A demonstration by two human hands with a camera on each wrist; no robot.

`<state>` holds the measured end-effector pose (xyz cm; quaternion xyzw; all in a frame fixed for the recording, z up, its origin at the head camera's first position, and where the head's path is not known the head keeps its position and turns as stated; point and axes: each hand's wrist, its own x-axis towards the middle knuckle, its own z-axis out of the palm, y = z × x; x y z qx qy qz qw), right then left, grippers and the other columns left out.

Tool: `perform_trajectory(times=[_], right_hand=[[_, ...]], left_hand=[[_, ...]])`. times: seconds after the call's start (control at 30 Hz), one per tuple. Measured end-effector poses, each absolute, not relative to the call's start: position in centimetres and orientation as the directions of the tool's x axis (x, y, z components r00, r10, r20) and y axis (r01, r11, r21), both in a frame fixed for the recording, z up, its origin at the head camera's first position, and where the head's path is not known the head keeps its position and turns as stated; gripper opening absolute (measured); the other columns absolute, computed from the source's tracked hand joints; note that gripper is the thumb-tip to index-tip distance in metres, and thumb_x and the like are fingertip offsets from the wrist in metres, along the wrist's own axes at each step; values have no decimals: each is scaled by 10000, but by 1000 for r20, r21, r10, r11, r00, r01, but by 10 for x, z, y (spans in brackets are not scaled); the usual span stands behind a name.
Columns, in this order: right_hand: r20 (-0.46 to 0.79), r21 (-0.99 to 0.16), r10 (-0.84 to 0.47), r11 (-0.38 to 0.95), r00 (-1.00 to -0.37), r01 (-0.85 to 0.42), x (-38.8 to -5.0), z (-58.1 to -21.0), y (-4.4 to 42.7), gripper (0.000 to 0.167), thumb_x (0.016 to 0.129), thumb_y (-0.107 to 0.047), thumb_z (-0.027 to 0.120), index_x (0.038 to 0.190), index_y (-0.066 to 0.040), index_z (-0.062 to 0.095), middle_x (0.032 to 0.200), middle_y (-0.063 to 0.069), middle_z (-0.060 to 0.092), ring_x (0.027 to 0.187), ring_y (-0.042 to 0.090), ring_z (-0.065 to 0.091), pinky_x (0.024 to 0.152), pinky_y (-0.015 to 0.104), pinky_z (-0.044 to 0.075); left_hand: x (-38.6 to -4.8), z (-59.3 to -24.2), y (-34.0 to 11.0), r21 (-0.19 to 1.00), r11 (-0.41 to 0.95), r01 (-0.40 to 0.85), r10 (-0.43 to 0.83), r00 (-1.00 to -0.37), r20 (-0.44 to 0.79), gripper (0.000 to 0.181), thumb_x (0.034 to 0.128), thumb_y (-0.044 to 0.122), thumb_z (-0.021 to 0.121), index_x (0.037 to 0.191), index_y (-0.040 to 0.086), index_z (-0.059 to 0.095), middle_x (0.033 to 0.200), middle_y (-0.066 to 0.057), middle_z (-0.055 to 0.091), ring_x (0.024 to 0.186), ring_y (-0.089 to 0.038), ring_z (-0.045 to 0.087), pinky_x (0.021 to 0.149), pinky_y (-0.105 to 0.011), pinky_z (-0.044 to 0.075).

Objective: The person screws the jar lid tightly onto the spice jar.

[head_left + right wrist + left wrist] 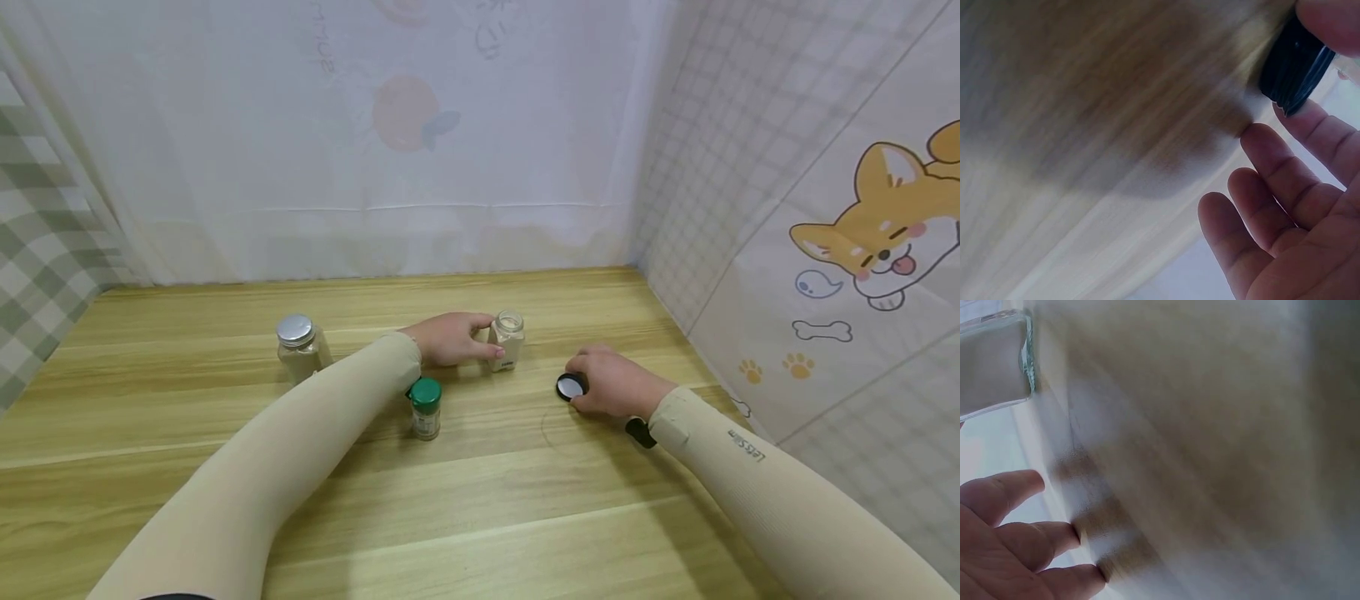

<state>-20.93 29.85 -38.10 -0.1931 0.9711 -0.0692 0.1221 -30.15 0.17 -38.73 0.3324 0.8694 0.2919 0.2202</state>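
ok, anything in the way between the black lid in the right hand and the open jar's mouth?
Nothing visible: in the head view, only tabletop shows between the black lid and the open jar. The left hand grips the jar from the opposite side, leaving its mouth uncovered. The green-capped shaker stands left of that path.

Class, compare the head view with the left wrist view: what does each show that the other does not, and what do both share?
Head only: the right grip pinching a black lid, the green-capped shaker, the silver-capped jar, the dog picture and the open jar's mouth.

Left wrist only: the left grip seen from the palm side, plus a close look at the open jar's thick glass edge.

Both: left grip, open jar and table.
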Motion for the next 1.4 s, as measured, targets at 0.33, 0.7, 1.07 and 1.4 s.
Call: perform_trajectory(times=[0.33, 0.7, 1.07, 1.4], right_hand=[[-218, -185, -389, 917, -895, -353, -209, -381, 298, 293, 867, -162, 823, 1126, -63, 729, 1130, 88, 648, 1061, 267, 565, 942, 450, 525], [-207, -165, -410, 910, -888, -382, -209, -381, 297, 290, 861, -160, 812, 1111, -46, 720, 1087, 75, 645, 1031, 260, 570, 929, 451, 530], [-182, -263, -398, 901, -899, -345, -215, -374, 291, 169, 879, -103, 757, 1014, -85, 656, 942, 14, 676, 834, 158, 593, 795, 342, 521], [-185, -300, -373, 903, -909, -309, -225, -370, 284, 265, 912, -105, 722, 1148, -8, 652, 1037, 76, 714, 899, 176, 643, 859, 392, 565]], left_hand=[[-299, -386, 0, 668, 606, 433, 707, -678, -201, 721, 1005, 617, 618, 1616, 294, 413, 1636, -55, 483, 1537, -294, 425, 1253, -516, 354], [-299, -386, 0, 675, 607, 420, 702, -681, -208, 701, 1008, 600, 627, 1612, 313, 418, 1604, -78, 521, 1515, -322, 455, 1241, -534, 365], [-300, -387, 0, 680, 601, 419, 707, -676, -209, 653, 1006, 605, 629, 1575, 335, 456, 1598, -71, 528, 1518, -303, 453, 1242, -518, 369], [-301, -388, 0, 685, 590, 428, 717, -668, -200, 598, 1012, 585, 632, 1539, 341, 488, 1574, -76, 553, 1508, -298, 464, 1236, -516, 376]])
